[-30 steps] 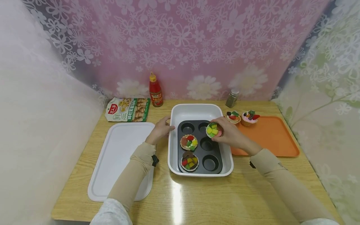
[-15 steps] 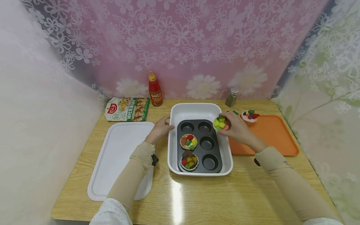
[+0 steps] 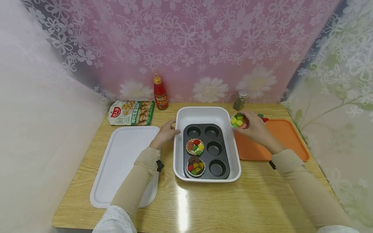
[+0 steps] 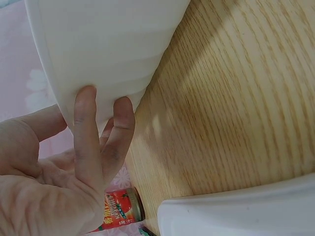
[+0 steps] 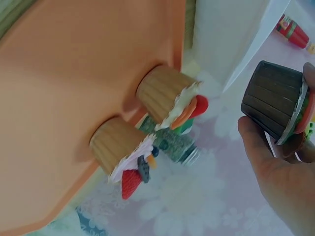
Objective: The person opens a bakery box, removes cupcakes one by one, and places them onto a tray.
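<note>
Meanwhile, a cupcake [image 3: 237,121] w/ green and yellow topping has been lifted out of the muffin tin [image 3: 207,150] and carried to the upper right of centre, over the orange tray [image 3: 284,139]. It is pinched by the right hand [image 3: 254,128], grip curled round the cup. Two cupcakes remain in the tin; emptying seems approx. half done. The white pan [image 3: 177,145] is steadied by the left hand [image 3: 164,134], fingers straight. Writing on the snack bag [image 3: 131,113] and red bottle [image 3: 160,93] can't be read.
</note>
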{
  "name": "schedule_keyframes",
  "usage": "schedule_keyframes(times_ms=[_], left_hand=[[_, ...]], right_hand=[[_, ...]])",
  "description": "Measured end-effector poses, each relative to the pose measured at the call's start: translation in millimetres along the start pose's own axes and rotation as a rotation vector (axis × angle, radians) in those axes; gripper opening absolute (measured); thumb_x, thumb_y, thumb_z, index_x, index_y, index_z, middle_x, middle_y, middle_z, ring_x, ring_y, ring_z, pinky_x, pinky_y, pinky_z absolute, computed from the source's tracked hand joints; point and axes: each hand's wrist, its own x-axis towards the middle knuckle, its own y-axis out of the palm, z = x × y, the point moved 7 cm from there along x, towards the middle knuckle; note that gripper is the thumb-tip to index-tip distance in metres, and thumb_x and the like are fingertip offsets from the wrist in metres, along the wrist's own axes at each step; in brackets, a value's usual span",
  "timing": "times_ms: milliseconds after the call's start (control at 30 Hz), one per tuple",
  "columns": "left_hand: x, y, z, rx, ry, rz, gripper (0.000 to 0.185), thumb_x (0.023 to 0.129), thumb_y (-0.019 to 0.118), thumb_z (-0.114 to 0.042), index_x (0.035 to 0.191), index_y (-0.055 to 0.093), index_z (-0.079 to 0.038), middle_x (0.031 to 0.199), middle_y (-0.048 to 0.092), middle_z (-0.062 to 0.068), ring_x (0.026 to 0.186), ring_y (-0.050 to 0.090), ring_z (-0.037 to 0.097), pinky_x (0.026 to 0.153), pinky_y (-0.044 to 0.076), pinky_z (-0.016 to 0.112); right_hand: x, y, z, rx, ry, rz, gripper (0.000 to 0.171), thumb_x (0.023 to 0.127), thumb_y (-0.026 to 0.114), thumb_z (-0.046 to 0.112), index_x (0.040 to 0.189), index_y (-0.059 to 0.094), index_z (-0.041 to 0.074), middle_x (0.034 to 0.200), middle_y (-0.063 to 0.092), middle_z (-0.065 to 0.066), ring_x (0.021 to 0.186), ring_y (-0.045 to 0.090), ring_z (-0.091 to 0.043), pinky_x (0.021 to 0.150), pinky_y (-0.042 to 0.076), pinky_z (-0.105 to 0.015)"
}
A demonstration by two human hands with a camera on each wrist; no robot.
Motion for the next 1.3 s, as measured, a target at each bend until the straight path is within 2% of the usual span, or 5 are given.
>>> schedule_keyframes(times_ms=[300,533,700,1067,1300], left_hand=[[1.7,-0.3,0.0,0.004,-0.001,0.003,0.064,0.105,0.064,-0.019,0.164,0.037,-0.019,0.135,0.061,0.023,0.114,0.070,0.034,0.091,0.064,0.046],[3.2,-0.6,1.5,0.005,-0.006,-0.006,0.064,0.105,0.065,-0.019,0.163,0.038,-0.019,0.134,0.062,0.022,0.112,0.069,0.033,0.091,0.064,0.047],[2.9,-0.3,1.2,0.004,0.004,-0.008,0.064,0.105,0.064,-0.018,0.163,0.038,-0.019,0.133,0.062,0.023,0.110,0.070,0.033,0.090,0.065,0.046],[3.1,-0.3,2.1,-0.001,-0.006,-0.006,0.064,0.105,0.065,-0.019,0.163,0.038,-0.020,0.134,0.061,0.022,0.114,0.069,0.034,0.090,0.065,0.046],[3.3,-0.1,2.4,0.005,-0.014,-0.008,0.063,0.105,0.065,-0.021,0.162,0.039,-0.021,0.136,0.060,0.022,0.115,0.068,0.034,0.091,0.064,0.046]], right_hand=[[2.2,-16.6,-23.2,0.041,0.068,-0.020,0.072,0.092,0.083,0.016,0.151,0.046,-0.003,0.137,0.051,-0.028,0.112,0.054,-0.039,0.091,0.048,-0.051],[3.2,-29.7,-42.2,0.072,0.127,-0.026,0.072,0.095,0.079,0.020,0.154,0.043,-0.001,0.139,0.049,-0.028,0.114,0.052,-0.038,0.089,0.043,-0.025],[0.7,-38.7,-53.8,0.059,0.149,-0.052,0.073,0.095,0.079,0.021,0.154,0.043,-0.003,0.139,0.048,-0.029,0.111,0.051,-0.036,0.085,0.038,-0.021],[-1.1,-62.8,-90.3,0.067,0.166,-0.120,0.074,0.097,0.078,0.022,0.156,0.041,-0.003,0.128,0.055,-0.024,0.088,0.050,-0.004,0.069,0.041,-0.009],[-7.3,-79.5,-112.2,0.061,0.228,-0.187,0.077,0.097,0.077,0.028,0.155,0.039,-0.006,0.140,0.048,-0.031,0.101,0.049,-0.016,0.073,0.036,-0.002]])
